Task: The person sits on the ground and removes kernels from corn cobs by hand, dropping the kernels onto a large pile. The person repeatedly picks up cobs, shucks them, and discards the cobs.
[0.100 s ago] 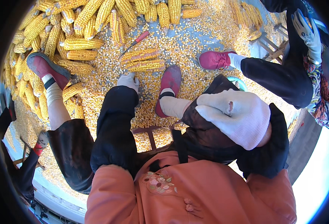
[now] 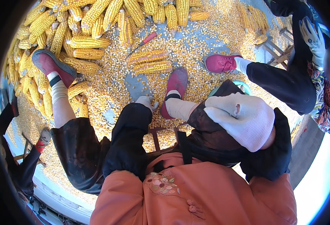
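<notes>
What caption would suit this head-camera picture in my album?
White-gloved left hand near loose corn kernels, right hand over the right trouser leg, yellow cobs heaped at front left.

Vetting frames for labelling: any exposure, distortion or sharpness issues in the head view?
Head view: lower-right strip blown out to near-white; head view: gloved right hand brightly lit; head view: edges bow near the black rim; head view: upper-left corn cobs reasonably sharp.
</notes>
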A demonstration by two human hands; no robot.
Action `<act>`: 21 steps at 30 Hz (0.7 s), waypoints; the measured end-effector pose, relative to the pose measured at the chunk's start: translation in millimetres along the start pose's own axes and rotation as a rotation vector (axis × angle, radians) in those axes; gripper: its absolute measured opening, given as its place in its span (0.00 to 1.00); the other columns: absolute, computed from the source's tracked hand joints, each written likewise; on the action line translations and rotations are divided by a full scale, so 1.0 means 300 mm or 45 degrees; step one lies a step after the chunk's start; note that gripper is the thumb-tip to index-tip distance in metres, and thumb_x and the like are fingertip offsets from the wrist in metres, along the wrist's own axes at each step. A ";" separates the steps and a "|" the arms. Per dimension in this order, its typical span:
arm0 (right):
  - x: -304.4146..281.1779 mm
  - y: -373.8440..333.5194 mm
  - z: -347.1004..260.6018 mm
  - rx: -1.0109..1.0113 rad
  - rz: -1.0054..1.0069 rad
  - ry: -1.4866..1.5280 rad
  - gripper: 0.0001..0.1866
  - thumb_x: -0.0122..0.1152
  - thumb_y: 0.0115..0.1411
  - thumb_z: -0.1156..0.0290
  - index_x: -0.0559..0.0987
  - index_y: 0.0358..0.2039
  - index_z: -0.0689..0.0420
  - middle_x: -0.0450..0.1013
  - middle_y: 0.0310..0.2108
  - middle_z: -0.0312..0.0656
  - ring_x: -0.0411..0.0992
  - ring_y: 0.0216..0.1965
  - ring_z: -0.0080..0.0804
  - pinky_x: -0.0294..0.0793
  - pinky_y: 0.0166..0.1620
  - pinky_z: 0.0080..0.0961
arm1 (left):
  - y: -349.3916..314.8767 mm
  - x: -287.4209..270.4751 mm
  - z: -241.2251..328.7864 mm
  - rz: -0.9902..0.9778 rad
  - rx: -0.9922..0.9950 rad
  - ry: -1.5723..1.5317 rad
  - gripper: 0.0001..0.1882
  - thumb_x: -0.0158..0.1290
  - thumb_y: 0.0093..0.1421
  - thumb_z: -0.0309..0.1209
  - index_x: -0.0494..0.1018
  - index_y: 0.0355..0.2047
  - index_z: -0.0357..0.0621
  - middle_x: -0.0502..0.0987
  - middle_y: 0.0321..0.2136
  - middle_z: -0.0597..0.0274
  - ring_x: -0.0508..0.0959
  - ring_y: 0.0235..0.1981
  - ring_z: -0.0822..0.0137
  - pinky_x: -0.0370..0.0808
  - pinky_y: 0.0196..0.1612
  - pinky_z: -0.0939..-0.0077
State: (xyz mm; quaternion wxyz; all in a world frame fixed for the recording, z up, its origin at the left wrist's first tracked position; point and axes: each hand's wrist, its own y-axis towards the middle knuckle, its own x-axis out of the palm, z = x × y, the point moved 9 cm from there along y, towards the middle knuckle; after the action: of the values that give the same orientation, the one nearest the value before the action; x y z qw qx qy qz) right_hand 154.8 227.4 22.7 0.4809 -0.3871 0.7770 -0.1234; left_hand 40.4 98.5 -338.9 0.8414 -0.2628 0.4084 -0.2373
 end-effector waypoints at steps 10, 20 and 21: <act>0.001 0.026 -0.043 0.016 -0.001 0.053 0.11 0.50 0.54 0.61 0.78 0.29 0.50 0.72 0.22 0.40 0.71 0.25 0.37 0.69 0.28 0.27 | -0.079 -0.438 -0.346 0.568 -0.472 0.000 0.20 0.45 0.54 0.43 0.73 0.26 0.36 0.74 0.23 0.48 0.73 0.30 0.52 0.69 0.37 0.65; 0.026 0.063 -0.042 0.220 -0.124 -0.021 0.10 0.49 0.54 0.62 0.77 0.28 0.51 0.71 0.20 0.42 0.70 0.25 0.39 0.68 0.27 0.26 | -0.053 -0.601 -0.392 0.574 -0.496 0.313 0.14 0.51 0.51 0.41 0.76 0.25 0.42 0.74 0.22 0.52 0.73 0.29 0.55 0.70 0.36 0.68; 0.028 0.059 -0.051 0.218 -0.129 0.006 0.10 0.48 0.54 0.62 0.77 0.29 0.50 0.71 0.20 0.42 0.70 0.25 0.39 0.68 0.27 0.26 | -0.047 -0.582 -0.414 0.530 -0.569 0.201 0.13 0.52 0.50 0.40 0.76 0.25 0.42 0.74 0.22 0.52 0.73 0.27 0.55 0.71 0.34 0.68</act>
State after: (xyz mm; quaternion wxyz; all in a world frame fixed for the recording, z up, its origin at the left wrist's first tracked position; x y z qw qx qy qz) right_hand 131.5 230.4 14.9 0.5034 -0.3832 0.7442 -0.2144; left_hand -159.8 164.4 -297.4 0.7591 -0.3326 0.5594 0.0161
